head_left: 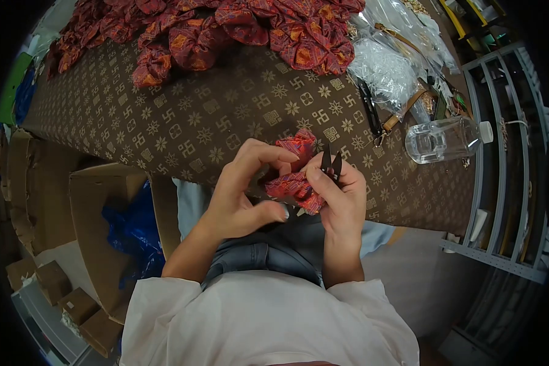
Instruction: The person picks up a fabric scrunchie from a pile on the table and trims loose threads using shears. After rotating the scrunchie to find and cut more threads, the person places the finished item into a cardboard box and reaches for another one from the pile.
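Observation:
A red patterned fabric scrunchie [291, 185] is held in front of my body, above the near edge of the cloth-covered table. My right hand [343, 198] is closed, its thumb pressing the scrunchie's right side. Small black thread snips [331, 163] stick up from that same hand, blades pointing away from me and slightly apart; their handles are hidden in the palm. My left hand [243, 194] curves round the scrunchie's left side, thumb spread well away from the fingers. Its fingertips reach the upper part of the fabric; whether they press on it is hard to see.
Many similar scrunchies [192, 46] are heaped along the far side of the brown patterned tablecloth [226, 116]. At the right lie a clear bottle [442, 140], black-handled pliers [369, 107] and plastic bags [384, 67]. A cardboard box [85, 213] with blue plastic stands at left, metal shelving [479, 152] at right.

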The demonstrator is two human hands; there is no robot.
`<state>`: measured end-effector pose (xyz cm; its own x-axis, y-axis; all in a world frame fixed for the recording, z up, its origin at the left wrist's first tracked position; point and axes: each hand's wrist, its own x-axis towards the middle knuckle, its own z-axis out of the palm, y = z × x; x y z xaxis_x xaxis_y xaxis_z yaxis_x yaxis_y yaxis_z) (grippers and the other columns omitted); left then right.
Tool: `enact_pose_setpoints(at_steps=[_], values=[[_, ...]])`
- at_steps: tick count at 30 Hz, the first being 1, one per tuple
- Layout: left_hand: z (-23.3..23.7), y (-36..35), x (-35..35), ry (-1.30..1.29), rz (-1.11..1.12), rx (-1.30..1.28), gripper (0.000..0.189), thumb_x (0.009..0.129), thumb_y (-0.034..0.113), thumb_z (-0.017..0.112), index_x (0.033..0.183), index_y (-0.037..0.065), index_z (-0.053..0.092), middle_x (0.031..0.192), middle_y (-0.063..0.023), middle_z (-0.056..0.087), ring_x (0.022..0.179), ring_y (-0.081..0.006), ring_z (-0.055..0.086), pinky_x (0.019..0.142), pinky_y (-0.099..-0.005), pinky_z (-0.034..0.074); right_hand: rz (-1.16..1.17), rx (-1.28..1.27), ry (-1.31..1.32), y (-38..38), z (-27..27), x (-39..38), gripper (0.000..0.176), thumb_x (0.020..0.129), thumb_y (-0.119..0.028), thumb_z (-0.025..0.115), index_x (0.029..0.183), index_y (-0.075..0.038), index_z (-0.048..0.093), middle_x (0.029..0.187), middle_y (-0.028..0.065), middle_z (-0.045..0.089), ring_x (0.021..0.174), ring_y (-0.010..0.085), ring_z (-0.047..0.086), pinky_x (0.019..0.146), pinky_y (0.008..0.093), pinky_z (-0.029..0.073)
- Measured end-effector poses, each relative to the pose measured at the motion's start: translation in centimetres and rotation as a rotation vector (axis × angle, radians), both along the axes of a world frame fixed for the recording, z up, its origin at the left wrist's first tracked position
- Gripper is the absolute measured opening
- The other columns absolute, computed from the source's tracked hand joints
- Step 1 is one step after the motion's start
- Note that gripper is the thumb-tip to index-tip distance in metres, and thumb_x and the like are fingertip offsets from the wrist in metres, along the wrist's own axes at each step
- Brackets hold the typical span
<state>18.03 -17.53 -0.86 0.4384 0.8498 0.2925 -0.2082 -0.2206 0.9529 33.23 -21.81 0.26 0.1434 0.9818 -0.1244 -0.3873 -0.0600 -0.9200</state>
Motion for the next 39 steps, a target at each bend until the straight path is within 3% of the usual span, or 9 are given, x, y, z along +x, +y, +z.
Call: enact_pose_setpoints(at_steps=[1, 5, 7, 14, 17, 28, 35, 37, 39], values=[[0.3, 0.1, 0.0, 0.213, 0.096, 0.291, 0.029, 0.074, 0.009, 0.066, 0.1, 0.002, 0.056, 0.086, -0.0041, 0.055, 0.079, -0.0124, 0.05, 0.069, -0.0232, 0.041, -0.002, -0.001, 0.001, 0.0, -0.2, 0.0, 0.008, 0.08, -0.006, 0.059, 0.081, 0.002, 0.06, 0.073, 0.0003, 0.053, 0.067, 0.0038, 0.045, 0.058, 0.0171, 0.035], [0.4, 0.0, 0.2, 0.333, 0.179, 0.473, 0.023, 0.069, 0.007, 0.069, 0.091, 0.003, 0.062, 0.082, -0.0059, 0.056, 0.075, -0.0141, 0.052, 0.066, -0.0238, 0.043, -0.017, 0.093, -0.127, -0.1, -0.6, -0.3, 0.01, 0.081, -0.006, 0.058, 0.081, 0.003, 0.058, 0.073, 0.0004, 0.05, 0.067, 0.0039, 0.043, 0.057, 0.0166, 0.033], [0.4, -0.4, 0.7, 0.155, 0.25, 0.216, 0.017, 0.071, 0.002, 0.066, 0.088, 0.003, 0.065, 0.084, -0.0062, 0.057, 0.075, -0.0131, 0.054, 0.066, -0.0231, 0.045, -0.022, 0.106, -0.156, -0.1, -0.5, -0.4, 0.01, 0.081, -0.006, 0.058, 0.08, 0.004, 0.058, 0.073, 0.0006, 0.049, 0.067, 0.004, 0.043, 0.057, 0.0166, 0.033], [-0.1, -0.5, 0.1, -0.095, 0.168, -0.095, 0.009, 0.078, -0.001, 0.058, 0.086, -0.002, 0.062, 0.09, -0.0102, 0.054, 0.082, -0.0128, 0.053, 0.069, -0.0216, 0.043, -0.015, 0.07, -0.137, 0.0, -0.6, -1.1, 0.011, 0.082, -0.008, 0.058, 0.079, 0.003, 0.057, 0.072, -0.0013, 0.048, 0.065, 0.0034, 0.042, 0.058, 0.0169, 0.034], [0.1, -0.7, 0.0, -0.07, 0.225, -0.019, 0.005, 0.079, 0.0, 0.056, 0.083, -0.002, 0.059, 0.093, -0.0106, 0.05, 0.083, -0.0141, 0.051, 0.07, -0.0217, 0.042, -0.035, 0.069, -0.151, 0.0, -0.7, -1.6, 0.012, 0.082, -0.01, 0.058, 0.079, 0.002, 0.058, 0.071, -0.0017, 0.048, 0.064, 0.0032, 0.042, 0.057, 0.0171, 0.034], [0.0, -2.1, 0.0, 0.513, 0.659, 0.689, 0.011, 0.075, -0.001, 0.061, 0.084, 0.002, 0.058, 0.083, -0.0091, 0.048, 0.072, -0.0179, 0.05, 0.061, -0.024, 0.042, -0.098, 0.078, -0.228, -0.2, -1.1, -2.5, 0.012, 0.084, -0.01, 0.054, 0.08, 0.001, 0.054, 0.068, 0.0, 0.049, 0.062, 0.004, 0.043, 0.055, 0.0188, 0.036], [0.0, -1.5, 0.3, 0.31, 0.54, 0.506, 0.011, 0.076, -0.005, 0.057, 0.086, 0.0, 0.057, 0.087, -0.0105, 0.052, 0.071, -0.0172, 0.054, 0.063, -0.0232, 0.045, 0.006, 0.103, -0.378, 0.2, -1.3, -2.4, 0.012, 0.084, -0.011, 0.055, 0.082, 0.0, 0.055, 0.072, 0.0015, 0.055, 0.064, 0.004, 0.047, 0.058, 0.0186, 0.039], [-0.1, -1.5, 0.2, 0.147, 0.433, 0.228, 0.008, 0.078, -0.004, 0.055, 0.085, -0.002, 0.056, 0.09, -0.0105, 0.053, 0.074, -0.0156, 0.054, 0.066, -0.0227, 0.044, -0.005, 0.086, -0.386, 0.2, -1.2, -2.2, 0.011, 0.084, -0.011, 0.056, 0.082, 0.0, 0.055, 0.072, 0.0004, 0.055, 0.063, 0.0031, 0.046, 0.057, 0.0179, 0.038], [0.2, -1.5, 0.3, 0.039, 0.387, 0.091, 0.006, 0.079, -0.004, 0.055, 0.085, -0.002, 0.056, 0.091, -0.0105, 0.052, 0.077, -0.0149, 0.053, 0.067, -0.0223, 0.043, 0.026, -0.055, -0.18, 0.1, -0.7, -2.0, 0.008, 0.083, -0.009, 0.055, 0.082, -0.001, 0.056, 0.071, -0.0022, 0.053, 0.063, 0.0011, 0.044, 0.055, 0.0168, 0.036]])
